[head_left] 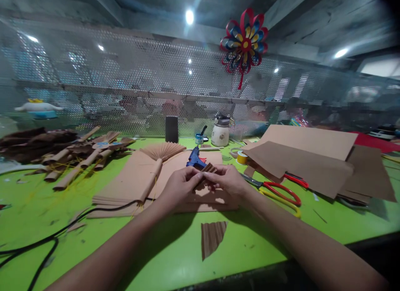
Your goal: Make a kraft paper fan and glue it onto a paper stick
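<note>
Between my left hand (182, 182) and my right hand (228, 179) is a small folded piece of brown pleated paper (208, 169), pinched by the fingertips of both. Just behind it lies a blue glue gun (195, 158). Below my hands are stacked tan paper sheets (117, 182), with a pleated paper fan (163, 151) on a rolled paper handle at their left. A loose pleated brown scrap (213, 237) rests on the green table (175, 257), nearer to me.
Scissors with red and yellow handles (283, 194) lie at the right beside large brown sheets (300, 161). Rolled-handle paper pieces (84, 161) are piled at the left. A black cable (93, 209) crosses the left side. A white jar (220, 132) stands at the back.
</note>
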The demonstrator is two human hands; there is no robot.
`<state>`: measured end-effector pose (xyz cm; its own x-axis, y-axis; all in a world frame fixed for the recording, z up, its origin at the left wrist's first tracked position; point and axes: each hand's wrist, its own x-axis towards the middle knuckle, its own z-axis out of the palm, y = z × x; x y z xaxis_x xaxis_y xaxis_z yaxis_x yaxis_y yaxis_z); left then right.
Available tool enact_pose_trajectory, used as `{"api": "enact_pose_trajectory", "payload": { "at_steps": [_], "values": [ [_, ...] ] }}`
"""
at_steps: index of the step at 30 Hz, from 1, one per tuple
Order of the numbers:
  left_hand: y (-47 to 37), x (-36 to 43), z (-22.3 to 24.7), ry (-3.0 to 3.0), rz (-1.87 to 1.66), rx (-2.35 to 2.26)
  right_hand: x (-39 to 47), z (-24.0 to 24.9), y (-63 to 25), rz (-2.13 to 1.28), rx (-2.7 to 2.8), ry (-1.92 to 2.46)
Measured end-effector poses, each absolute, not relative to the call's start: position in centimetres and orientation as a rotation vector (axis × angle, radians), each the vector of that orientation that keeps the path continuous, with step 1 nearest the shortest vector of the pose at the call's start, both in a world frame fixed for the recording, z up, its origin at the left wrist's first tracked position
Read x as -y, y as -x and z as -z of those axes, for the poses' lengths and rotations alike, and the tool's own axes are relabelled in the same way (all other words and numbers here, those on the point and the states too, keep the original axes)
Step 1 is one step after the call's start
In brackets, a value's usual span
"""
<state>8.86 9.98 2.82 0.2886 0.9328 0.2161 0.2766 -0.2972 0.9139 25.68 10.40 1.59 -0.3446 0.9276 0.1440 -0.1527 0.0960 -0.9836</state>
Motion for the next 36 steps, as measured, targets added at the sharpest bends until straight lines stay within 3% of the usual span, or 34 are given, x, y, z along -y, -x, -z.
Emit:
{"api": "enact_pose_trajectory", "payload": {
  "at_steps": [7,23,36],
  "values": [
    [-8.2,-10.4,-3.3,-1.933,-1.073,-1.214,-10.8,-1.2,-25.9,-1.451,1.403,0.838],
    [-7.5,-10.4,-4.7,-1.602,-1.068,-1.212,-11.0,-2.6,-27.8,-1.585,1.602,0.831],
    [-7.0,-11.0,-4.5,-1.927,-1.157,-1.245,-11.1,-2.6,-28.5,-1.617,1.662,0.826]
  ]
}}
